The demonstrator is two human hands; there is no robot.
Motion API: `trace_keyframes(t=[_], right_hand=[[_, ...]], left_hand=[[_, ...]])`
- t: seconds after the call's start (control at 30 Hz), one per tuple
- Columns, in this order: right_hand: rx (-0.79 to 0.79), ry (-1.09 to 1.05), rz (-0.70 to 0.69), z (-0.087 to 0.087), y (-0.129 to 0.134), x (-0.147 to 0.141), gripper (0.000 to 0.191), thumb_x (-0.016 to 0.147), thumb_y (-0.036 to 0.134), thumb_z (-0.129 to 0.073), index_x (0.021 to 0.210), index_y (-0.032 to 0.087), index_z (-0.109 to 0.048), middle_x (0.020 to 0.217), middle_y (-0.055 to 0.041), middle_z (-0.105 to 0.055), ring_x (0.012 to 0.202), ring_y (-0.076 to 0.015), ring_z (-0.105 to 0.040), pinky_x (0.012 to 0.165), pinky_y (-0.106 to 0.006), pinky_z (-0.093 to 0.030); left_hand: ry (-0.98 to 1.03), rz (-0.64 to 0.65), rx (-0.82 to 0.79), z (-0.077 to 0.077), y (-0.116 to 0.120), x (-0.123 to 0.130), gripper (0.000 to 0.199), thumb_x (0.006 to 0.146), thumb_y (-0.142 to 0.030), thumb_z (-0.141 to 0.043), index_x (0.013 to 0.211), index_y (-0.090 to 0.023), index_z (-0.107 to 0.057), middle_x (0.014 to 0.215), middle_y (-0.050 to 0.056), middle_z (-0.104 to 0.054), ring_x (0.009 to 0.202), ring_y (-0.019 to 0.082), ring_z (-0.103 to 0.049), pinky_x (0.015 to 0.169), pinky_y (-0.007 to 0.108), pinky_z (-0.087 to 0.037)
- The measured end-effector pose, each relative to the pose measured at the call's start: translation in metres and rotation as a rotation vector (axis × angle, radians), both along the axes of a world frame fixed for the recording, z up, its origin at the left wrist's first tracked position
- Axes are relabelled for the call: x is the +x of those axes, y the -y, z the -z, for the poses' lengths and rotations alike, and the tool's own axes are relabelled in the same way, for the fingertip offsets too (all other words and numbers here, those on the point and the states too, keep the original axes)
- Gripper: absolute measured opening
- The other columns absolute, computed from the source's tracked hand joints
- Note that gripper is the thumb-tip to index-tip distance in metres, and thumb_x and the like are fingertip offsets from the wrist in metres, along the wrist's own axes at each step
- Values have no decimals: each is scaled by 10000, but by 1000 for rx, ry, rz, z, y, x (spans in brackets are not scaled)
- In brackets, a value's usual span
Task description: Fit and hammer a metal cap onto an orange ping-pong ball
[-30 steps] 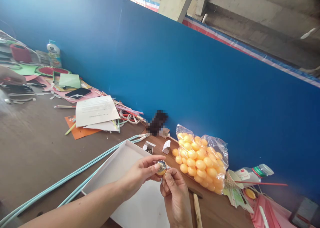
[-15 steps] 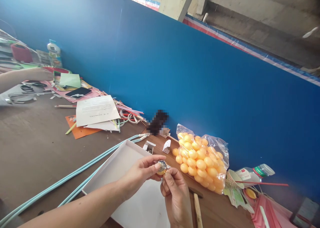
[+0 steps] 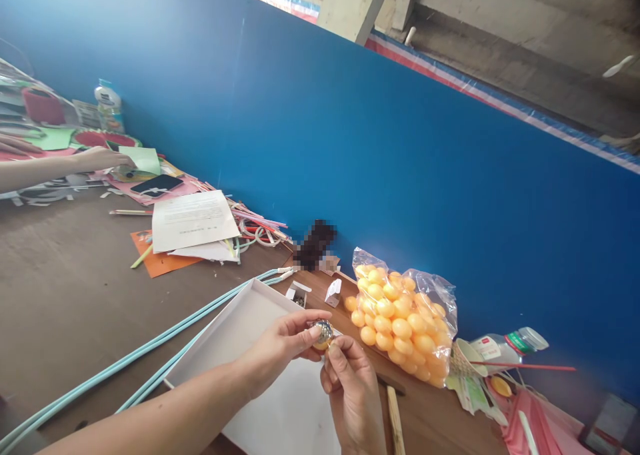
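My left hand (image 3: 293, 338) pinches a small ball (image 3: 324, 334), orange below and covered with shiny metallic studs on top. Against the ball's right side are the fingertips of my right hand (image 3: 353, 388); its thumb and index finger are pressed together, and whatever they hold is too small to make out. Both hands are above a shallow white tray (image 3: 280, 408). Behind the hands stands a small open box (image 3: 299, 294) with tiny pieces inside, beside a small white packet (image 3: 333, 293).
A clear bag of orange balls (image 3: 400, 318) lies right of the hands, near a hammer (image 3: 395, 415). Blue tubes (image 3: 165, 338) cross the table at left. Papers (image 3: 195, 222) and a phone (image 3: 157, 185) lie farther back. Another person's arm (image 3: 60, 168) reaches in at far left.
The other person's hand has moved right to the green paper, and a second hand shows at the far left edge. My own hands and the ball look almost unchanged.
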State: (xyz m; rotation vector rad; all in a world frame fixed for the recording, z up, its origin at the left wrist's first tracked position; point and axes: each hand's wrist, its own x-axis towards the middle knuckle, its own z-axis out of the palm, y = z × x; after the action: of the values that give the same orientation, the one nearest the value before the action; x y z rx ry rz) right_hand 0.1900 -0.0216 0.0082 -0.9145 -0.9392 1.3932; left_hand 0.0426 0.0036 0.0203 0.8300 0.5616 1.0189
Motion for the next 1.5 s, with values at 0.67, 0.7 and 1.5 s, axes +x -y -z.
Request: trace_keyframes(t=[0.67,0.7,1.5], right_hand=[[-1,55,7,-5,3,-3,116,811,281,-621,793,198,-543,817,9,-600,731,-120,-574,634,-257,-482],[-3,63,4,-5,2,-3,117,813,283,-618,791,197,-541,812,8,-599,750,-129,-579,645,-265,-486],[-27,34,-12,-9,2,-5,132,827,279,-603,767,198,-518,796,13,-607,765,-127,-596,660,-259,-490]], left_hand=[[-58,-4,67,6,-4,-1,399,779,-359,-620,1130,-171,-602,928,66,-655,722,130,-568,764,304,-448],[-72,-5,68,6,-4,-1,400,778,-360,-619,1132,-172,-601,920,64,-656,723,131,-568,764,304,-448],[-2,-18,36,2,-2,1,396,760,-370,-639,1100,-167,-618,932,61,-638,705,122,-576,742,288,-457]])
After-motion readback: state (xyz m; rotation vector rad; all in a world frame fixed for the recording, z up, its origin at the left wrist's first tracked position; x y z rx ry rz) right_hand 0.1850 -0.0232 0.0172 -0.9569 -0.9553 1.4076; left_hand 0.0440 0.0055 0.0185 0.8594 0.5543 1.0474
